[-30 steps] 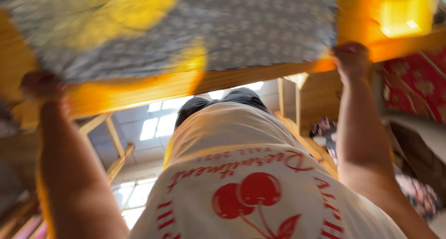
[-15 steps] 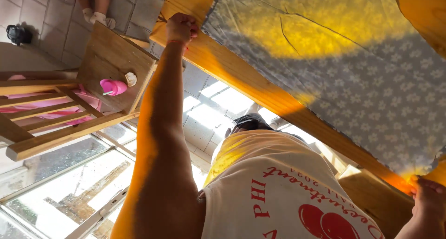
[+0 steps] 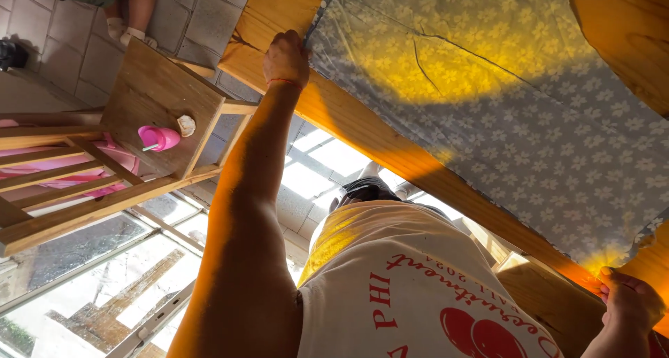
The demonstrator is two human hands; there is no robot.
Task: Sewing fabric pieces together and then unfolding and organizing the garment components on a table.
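Note:
A grey sheet with a small white flower print (image 3: 529, 114) lies spread over a wooden bed frame (image 3: 369, 138), with a yellow patch of sunlight on it. My left hand (image 3: 286, 57) reaches far out and pinches the sheet's edge against the frame's rail. My right hand (image 3: 631, 304) is at the lower right, closed on the sheet's near corner by the rail. My white shirt with a red cherry print (image 3: 418, 295) fills the bottom of the view.
A small wooden side table (image 3: 157, 93) stands on the tiled floor with a pink cup (image 3: 157, 138) and a crumpled white thing (image 3: 186, 125) on it. Another person's legs (image 3: 132, 10) are at the top left. Wooden slats with pink cloth (image 3: 49, 170) lie at the left.
The view has swung left and tilted. My left arm now stretches farther along the rail with the sheet edge, and my right hand sits low at the right corner.

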